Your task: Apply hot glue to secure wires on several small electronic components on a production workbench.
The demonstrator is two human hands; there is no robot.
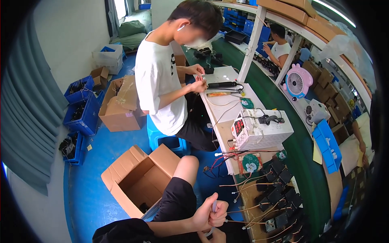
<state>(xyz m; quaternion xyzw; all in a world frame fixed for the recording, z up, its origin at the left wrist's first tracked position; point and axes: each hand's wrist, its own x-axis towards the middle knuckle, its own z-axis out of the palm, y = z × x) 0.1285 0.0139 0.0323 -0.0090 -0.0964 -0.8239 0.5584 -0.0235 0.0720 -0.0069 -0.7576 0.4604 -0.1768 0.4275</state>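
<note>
Low in the view, my left hand (210, 214) is closed in a fist with the thumb up, around a thin pale strip (214, 205). Just below it, at the lower edge, my right hand (216, 235) is partly cut off; its fingers are closed by the strip's lower loop. The strip's exact kind cannot be made out. Right beside my hands, several black box-shaped parts (279, 190) with brown wires (249, 209) and small white plugs lie on cardboard on the bench. One part (276, 222) has a lighter, metallic-looking face.
An open carton (139, 182) stands left of my knee. A co-worker (162, 81) on a blue stool (166, 139) handles a small piece at the bench (221, 117). A white power supply box (263, 131), green round parts (250, 163) and red and black leads lie between us. Blue crates (83, 113) line the wall.
</note>
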